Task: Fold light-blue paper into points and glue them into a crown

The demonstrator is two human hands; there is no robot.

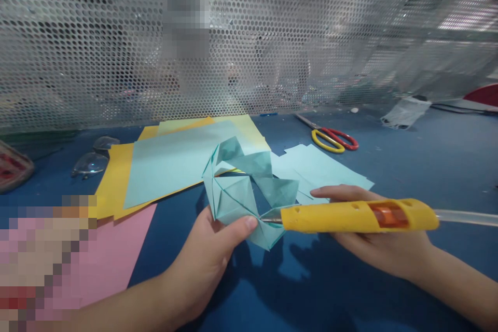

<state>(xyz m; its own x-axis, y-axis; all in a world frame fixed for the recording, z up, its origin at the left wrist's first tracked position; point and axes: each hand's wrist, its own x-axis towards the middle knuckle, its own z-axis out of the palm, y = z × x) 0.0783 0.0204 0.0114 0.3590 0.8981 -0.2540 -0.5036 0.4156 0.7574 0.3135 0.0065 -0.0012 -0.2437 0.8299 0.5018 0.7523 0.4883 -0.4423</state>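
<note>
My left hand (218,251) pinches the lower edge of a folded light-teal paper shape (234,199), its thumb on top near a fold. The shape is made of several creased triangular facets joined in an open ring, held above the table. My right hand (381,244) is wrapped round a yellow hot glue gun (327,219) with an orange part in its side. A translucent glue stick (467,217) sticks out of its back end. The gun's metal tip is at the paper's lower right fold, just beside my left thumb. Some right-hand fingers are hidden behind the gun.
Blue sheets (167,166) lie over yellow sheets (107,181) at left. Pink paper (136,233) and glasses (90,164) are nearby. Pale-blue paper pieces (327,166) and red-and-yellow-handled scissors (329,140) lie behind my right hand. A perforated metal screen (249,36) stands behind the blue table.
</note>
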